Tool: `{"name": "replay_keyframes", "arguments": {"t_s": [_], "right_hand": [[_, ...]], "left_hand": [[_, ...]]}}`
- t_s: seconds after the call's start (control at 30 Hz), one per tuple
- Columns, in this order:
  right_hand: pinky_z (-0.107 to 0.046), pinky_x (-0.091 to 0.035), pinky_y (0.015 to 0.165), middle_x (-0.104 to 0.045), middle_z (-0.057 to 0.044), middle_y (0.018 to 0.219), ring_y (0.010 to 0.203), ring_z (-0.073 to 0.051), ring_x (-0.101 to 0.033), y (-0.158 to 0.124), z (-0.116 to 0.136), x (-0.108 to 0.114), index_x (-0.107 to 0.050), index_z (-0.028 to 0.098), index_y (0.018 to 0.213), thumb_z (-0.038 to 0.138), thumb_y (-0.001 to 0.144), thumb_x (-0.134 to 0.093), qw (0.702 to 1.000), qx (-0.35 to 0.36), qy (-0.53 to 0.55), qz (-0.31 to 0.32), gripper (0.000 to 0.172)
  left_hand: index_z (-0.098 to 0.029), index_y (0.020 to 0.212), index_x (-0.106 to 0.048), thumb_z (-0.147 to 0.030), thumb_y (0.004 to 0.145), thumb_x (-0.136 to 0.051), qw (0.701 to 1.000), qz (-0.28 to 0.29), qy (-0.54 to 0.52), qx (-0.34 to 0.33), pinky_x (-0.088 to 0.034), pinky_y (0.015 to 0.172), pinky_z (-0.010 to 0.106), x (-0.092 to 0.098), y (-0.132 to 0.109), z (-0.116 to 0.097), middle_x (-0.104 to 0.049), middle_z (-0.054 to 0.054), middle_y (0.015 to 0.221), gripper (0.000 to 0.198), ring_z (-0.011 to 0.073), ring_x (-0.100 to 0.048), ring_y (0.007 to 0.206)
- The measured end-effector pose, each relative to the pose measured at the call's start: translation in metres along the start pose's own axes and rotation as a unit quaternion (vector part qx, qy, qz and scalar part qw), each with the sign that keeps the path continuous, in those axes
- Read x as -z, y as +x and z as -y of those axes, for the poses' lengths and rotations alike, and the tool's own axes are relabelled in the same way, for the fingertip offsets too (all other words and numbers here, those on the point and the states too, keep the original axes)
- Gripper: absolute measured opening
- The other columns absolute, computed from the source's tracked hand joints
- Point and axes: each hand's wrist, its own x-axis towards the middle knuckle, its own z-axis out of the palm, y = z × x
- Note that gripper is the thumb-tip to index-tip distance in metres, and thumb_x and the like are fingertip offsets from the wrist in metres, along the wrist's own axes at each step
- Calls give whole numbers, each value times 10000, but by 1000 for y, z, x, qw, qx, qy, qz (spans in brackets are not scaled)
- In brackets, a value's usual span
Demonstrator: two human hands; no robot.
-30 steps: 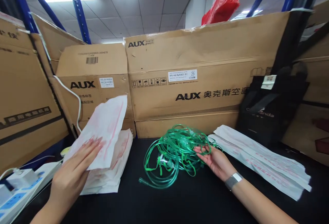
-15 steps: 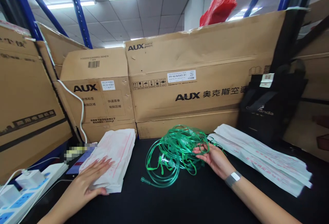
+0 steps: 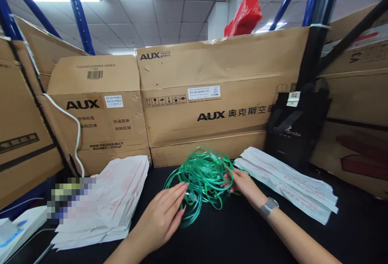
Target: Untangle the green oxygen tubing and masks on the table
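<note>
A tangled heap of clear green plastic tubing point(image 3: 202, 171), with thin green straps and moulded clear parts in it, lies mid-table. My right hand point(image 3: 241, 184), with a watch on the wrist, has its fingers curled into the heap's right edge and grips some tubing; the fingertips are partly hidden. At the left front of the heap, my left hand point(image 3: 165, 212) stretches its fingers over the loops, thumb apart, with no firm grip visible. Left of it lies a stack of white paper sleeves point(image 3: 104, 199) with red print. More white sleeves point(image 3: 287, 185) lie to the right.
Large cardboard boxes point(image 3: 209, 132) wall off the back of the black table point(image 3: 236, 235). A black bag point(image 3: 295, 130) stands at the back right. A white power strip point(image 3: 27, 223) sits at the left edge, and a white cable point(image 3: 79, 134) hangs nearby.
My left hand has left the sleeve stack and moved right to the tubing. The stack has shifted and fanned out toward the front left. My right hand remains at the tubing, fingers more curled.
</note>
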Motion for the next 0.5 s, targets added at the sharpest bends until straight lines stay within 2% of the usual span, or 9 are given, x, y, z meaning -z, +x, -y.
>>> {"name": "replay_keyframes", "arguments": {"t_s": [0.1, 0.17, 0.27, 0.33, 0.4, 0.5], "right_hand": [[-277, -398, 491, -535, -1, 506, 501, -163, -508, 5, -1, 16, -484, 195, 576, 493, 707, -530, 991, 34, -121, -39, 328], [-281, -395, 543, -547, -8, 542, 546, -167, -509, 2, -1, 17, -489, 196, 562, 510, 707, -529, 980, 60, -183, -43, 348], [-264, -400, 564, -550, 1, 521, 525, -151, -513, -4, 2, 10, -504, 195, 532, 517, 756, -472, 964, 78, -253, -2, 393], [-247, -408, 548, -539, 8, 479, 483, -138, -512, -6, 7, 10, -506, 192, 505, 513, 797, -414, 953, 74, -295, 15, 444], [-244, -417, 558, -566, -5, 520, 512, -143, -535, -4, 12, 19, -529, 185, 553, 487, 843, -336, 938, 63, -341, -17, 461], [-289, -417, 710, -625, -87, 832, 788, -201, -575, 2, 17, 46, -578, 153, 815, 338, 866, -330, 896, 37, -420, -138, 314]], "left_hand": [[-158, 1364, -259, -160, 842, -450, 997, 30, -33, 57, -401, 978, 338, -18, -16, 5, -407, 129, 1365, 556, 225, -414, 1217], [-199, 1368, -244, -188, 851, -442, 992, 19, -53, 111, -393, 982, 335, -23, -27, 10, -400, 103, 1374, 554, 216, -419, 1214], [-237, 1363, -242, -204, 867, -410, 981, -1, -74, 181, -364, 997, 359, -23, -35, 17, -364, 76, 1395, 525, 211, -387, 1237], [-248, 1368, -224, -207, 869, -405, 979, -4, -77, 188, -346, 1006, 374, -22, -35, 18, -339, 70, 1408, 532, 213, -368, 1248], [-256, 1371, -211, -208, 868, -408, 981, -1, -75, 180, -339, 1008, 381, -22, -35, 17, -330, 71, 1410, 543, 213, -365, 1250], [-268, 1360, -239, -202, 868, -404, 981, 4, -86, 172, -350, 1000, 374, -24, -34, 14, -328, 71, 1406, 522, 208, -370, 1248]]}}
